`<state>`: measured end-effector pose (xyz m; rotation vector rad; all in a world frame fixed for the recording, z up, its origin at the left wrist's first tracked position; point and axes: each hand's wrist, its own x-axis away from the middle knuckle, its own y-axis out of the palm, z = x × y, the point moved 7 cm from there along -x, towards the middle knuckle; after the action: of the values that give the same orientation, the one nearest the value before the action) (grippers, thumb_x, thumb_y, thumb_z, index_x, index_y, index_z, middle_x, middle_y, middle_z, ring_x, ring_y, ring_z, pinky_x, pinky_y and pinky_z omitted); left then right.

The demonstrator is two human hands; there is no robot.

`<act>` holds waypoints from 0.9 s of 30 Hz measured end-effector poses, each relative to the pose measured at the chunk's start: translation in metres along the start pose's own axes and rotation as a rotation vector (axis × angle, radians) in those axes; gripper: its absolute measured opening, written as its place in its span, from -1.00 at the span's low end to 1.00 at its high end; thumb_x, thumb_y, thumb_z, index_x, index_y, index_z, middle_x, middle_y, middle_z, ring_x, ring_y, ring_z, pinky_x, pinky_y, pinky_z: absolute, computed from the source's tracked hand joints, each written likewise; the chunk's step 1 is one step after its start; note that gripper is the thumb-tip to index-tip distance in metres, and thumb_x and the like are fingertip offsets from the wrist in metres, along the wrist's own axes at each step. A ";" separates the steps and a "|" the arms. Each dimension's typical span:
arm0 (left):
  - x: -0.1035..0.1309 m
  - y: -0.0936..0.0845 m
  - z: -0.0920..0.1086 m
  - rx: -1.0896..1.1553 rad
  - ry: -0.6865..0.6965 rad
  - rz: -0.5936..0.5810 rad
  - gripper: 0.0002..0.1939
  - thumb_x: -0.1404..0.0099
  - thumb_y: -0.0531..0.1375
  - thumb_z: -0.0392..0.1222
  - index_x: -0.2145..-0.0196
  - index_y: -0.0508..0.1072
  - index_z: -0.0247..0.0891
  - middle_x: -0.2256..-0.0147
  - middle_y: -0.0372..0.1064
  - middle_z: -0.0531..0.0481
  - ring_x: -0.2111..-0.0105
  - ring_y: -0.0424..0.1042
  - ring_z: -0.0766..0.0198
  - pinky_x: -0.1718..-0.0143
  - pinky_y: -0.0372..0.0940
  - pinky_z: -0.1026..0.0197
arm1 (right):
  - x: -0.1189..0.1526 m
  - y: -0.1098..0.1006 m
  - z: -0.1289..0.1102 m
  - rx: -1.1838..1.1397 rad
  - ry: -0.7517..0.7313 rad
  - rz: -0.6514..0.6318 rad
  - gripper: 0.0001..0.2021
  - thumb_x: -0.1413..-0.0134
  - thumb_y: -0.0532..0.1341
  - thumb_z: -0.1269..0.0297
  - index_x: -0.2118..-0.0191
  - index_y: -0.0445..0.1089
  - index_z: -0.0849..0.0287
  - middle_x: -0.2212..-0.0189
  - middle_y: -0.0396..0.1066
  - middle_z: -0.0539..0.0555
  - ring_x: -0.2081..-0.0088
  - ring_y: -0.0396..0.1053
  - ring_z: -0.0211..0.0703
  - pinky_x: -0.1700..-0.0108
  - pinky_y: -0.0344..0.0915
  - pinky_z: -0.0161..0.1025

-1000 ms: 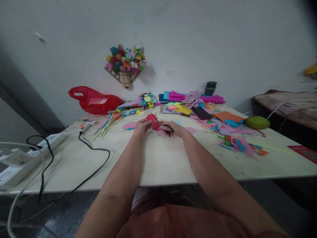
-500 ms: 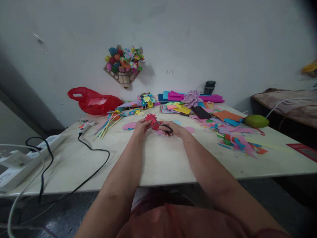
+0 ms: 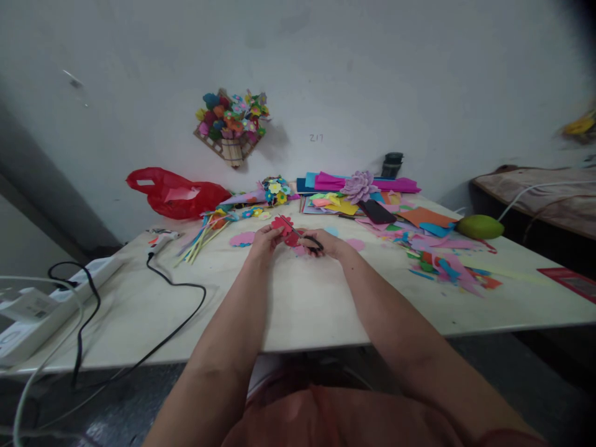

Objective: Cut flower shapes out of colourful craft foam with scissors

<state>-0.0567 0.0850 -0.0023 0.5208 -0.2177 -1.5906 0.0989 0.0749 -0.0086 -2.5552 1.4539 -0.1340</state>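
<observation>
Above the middle of the table, my left hand [image 3: 267, 240] pinches a red paper flower [image 3: 281, 222] with a scalloped edge. My right hand [image 3: 326, 242] is closed round the black-handled scissors [image 3: 313, 244], whose blades reach left across the red paper. Just below and between my hands, more red paper and some pink pieces lie partly hidden by the fingers. A pink scalloped cutout [image 3: 242, 238] rests to the left of my left hand, and another pink cutout [image 3: 356, 244] lies right of my right wrist.
A glue gun [image 3: 162, 238] with a black cord and a white power strip [image 3: 88, 273] are at left. Behind stand a red plastic bag [image 3: 179, 195] and paper flowers [image 3: 275, 189]. Paper scraps [image 3: 447, 267], a black phone [image 3: 377, 212] and a green fruit [image 3: 480, 226] lie right.
The whole view has shifted very slightly. My hands keep nearly the same place, and the scissor blades have moved only a little against the red paper.
</observation>
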 end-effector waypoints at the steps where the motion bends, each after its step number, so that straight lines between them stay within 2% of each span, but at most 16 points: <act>1: 0.000 0.000 0.000 -0.001 0.000 0.000 -0.75 0.11 0.38 -0.32 0.38 0.55 -0.40 0.30 0.55 -0.20 0.28 0.54 0.13 0.11 0.41 0.09 | 0.000 0.000 0.000 -0.002 0.005 0.002 -0.75 -0.02 0.28 0.13 0.47 0.39 0.22 0.72 0.32 -0.04 0.75 0.16 -0.39 0.76 -0.10 -0.44; 5: 0.000 -0.001 0.000 0.000 -0.005 0.009 -0.73 0.11 0.37 -0.32 0.36 0.54 -0.40 0.27 0.55 -0.23 0.23 0.54 0.08 0.10 0.41 0.07 | -0.001 0.001 0.001 -0.008 0.008 -0.003 -0.76 -0.02 0.28 0.14 0.47 0.39 0.22 0.71 0.34 -0.03 0.75 0.17 -0.38 0.77 -0.09 -0.44; 15: -0.001 -0.001 -0.001 0.014 -0.007 0.014 -0.75 0.10 0.35 -0.35 0.37 0.55 -0.43 0.28 0.55 -0.23 0.27 0.55 0.09 0.13 0.42 0.08 | -0.004 0.001 0.004 0.043 0.010 -0.018 -0.78 -0.10 0.25 0.18 0.42 0.38 0.23 0.70 0.33 -0.07 0.75 0.18 -0.42 0.77 -0.06 -0.47; 23: -0.001 -0.001 -0.002 0.008 -0.008 -0.006 -0.73 0.10 0.36 -0.33 0.35 0.54 -0.39 0.29 0.55 -0.18 0.29 0.54 0.13 0.17 0.42 0.10 | -0.001 0.003 0.002 -0.025 0.064 0.001 -0.81 -0.11 0.24 0.24 0.44 0.36 0.24 0.72 0.31 -0.07 0.75 0.19 -0.41 0.77 -0.08 -0.47; 27: -0.004 -0.003 -0.004 0.015 -0.011 -0.004 -0.76 0.10 0.37 -0.33 0.38 0.53 -0.40 0.31 0.55 -0.17 0.32 0.53 0.15 0.18 0.42 0.10 | 0.000 0.004 -0.002 -0.041 0.036 -0.002 -0.87 -0.11 0.24 0.27 0.36 0.40 0.23 0.70 0.32 -0.08 0.73 0.21 -0.41 0.76 -0.07 -0.46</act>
<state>-0.0580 0.0894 -0.0062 0.5247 -0.2369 -1.5972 0.0957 0.0726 -0.0074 -2.5997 1.4816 -0.1530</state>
